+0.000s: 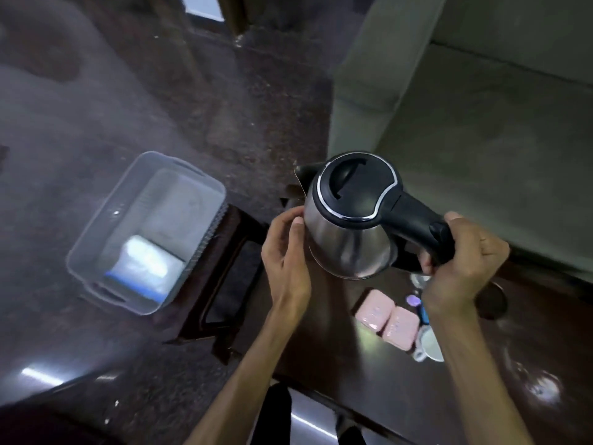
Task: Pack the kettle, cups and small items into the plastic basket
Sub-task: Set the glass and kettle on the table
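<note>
A steel kettle [348,239] with a black lid and handle hangs in the air above the dark table. My right hand [462,261] grips its black handle. My left hand [287,248] rests its fingers against the kettle's left side. A translucent plastic basket [96,232] sits on the floor to the left, with a white and blue packet [144,271] lying inside. Two pink packets [386,317] lie on the table below the kettle. A white cup [428,343] stands beside them, partly hidden by my right forearm. A small purple item [413,300] lies nearby.
The dark glossy table [353,364] fills the lower right. A dark wooden stool or frame [224,284] stands between the basket and the table. A grey sofa [481,107] occupies the upper right. The floor is dark speckled stone.
</note>
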`<state>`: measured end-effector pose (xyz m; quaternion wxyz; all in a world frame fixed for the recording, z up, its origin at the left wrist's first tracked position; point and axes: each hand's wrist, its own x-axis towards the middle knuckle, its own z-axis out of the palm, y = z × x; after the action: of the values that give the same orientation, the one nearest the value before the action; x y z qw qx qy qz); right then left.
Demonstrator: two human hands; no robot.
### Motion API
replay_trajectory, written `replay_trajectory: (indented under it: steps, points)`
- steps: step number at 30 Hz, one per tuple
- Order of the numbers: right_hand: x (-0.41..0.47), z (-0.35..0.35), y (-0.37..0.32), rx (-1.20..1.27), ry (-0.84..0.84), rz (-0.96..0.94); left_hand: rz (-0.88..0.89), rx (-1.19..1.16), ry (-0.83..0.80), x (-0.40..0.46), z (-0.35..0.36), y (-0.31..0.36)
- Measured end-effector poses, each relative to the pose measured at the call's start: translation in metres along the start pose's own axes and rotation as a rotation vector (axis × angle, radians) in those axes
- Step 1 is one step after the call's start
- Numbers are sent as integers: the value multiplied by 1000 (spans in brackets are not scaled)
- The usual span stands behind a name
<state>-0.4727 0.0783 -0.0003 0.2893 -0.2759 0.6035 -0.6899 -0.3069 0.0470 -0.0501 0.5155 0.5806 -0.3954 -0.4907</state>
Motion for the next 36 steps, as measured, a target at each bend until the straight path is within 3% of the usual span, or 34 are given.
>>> replay_trajectory:
  steps: [10,17,24,36]
  points:
    - [-37,219,37,114,-296,12,9,-24,324,118,-161,33]
    - [-64,323,100,112,-413,54,-8,11,460,188,-243,11]
    - [-77,364,160,53,-400,68,-79,52,438,220,-278,-33]
    - [-73,361,202,9,-431,77,-59,93,315,225,-286,-63]
